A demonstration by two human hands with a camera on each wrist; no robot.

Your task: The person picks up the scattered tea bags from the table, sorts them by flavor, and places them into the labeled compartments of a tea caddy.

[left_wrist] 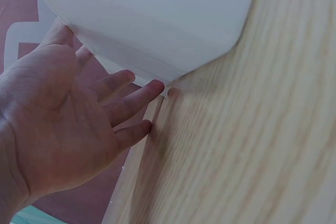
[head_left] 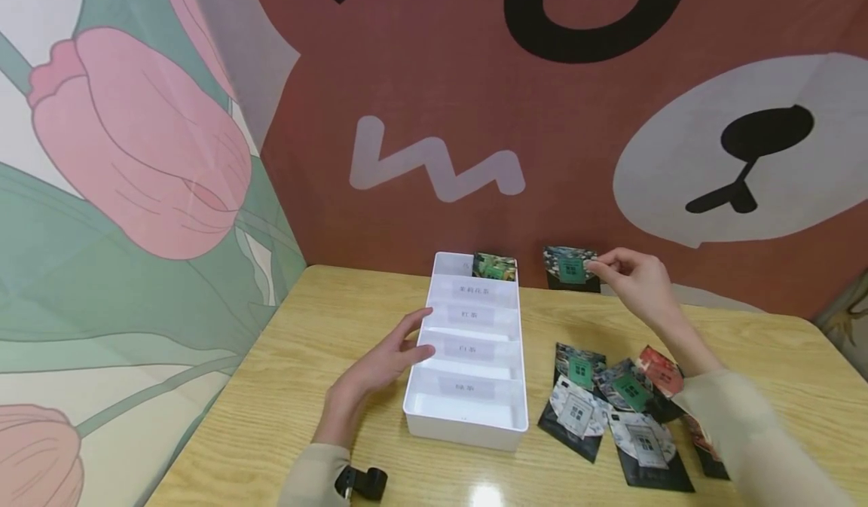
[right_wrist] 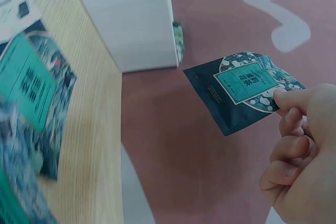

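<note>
My right hand (head_left: 637, 277) pinches a dark tea bag sachet (head_left: 572, 267) with a green label by its edge, between thumb and forefinger. In the right wrist view the sachet (right_wrist: 241, 92) hangs up off the table, to one side of the box. A white box (head_left: 468, 438) with several labelled compartments stands on the table. My left hand (head_left: 383, 356) rests at the box's left side, fingers loosely spread; its fingertips touch the wall in the left wrist view (left_wrist: 131, 98). One green-patterned sachet (head_left: 495, 267) stands in the farthest compartment.
Several sachets lie to the right of the box: green-labelled ones (head_left: 579, 371), white-labelled ones (head_left: 575, 415) and a red one (head_left: 660, 371). My right sleeve (head_left: 739, 416) partly covers another. The wooden table (head_left: 271, 401) ends at a wall with a painted bear.
</note>
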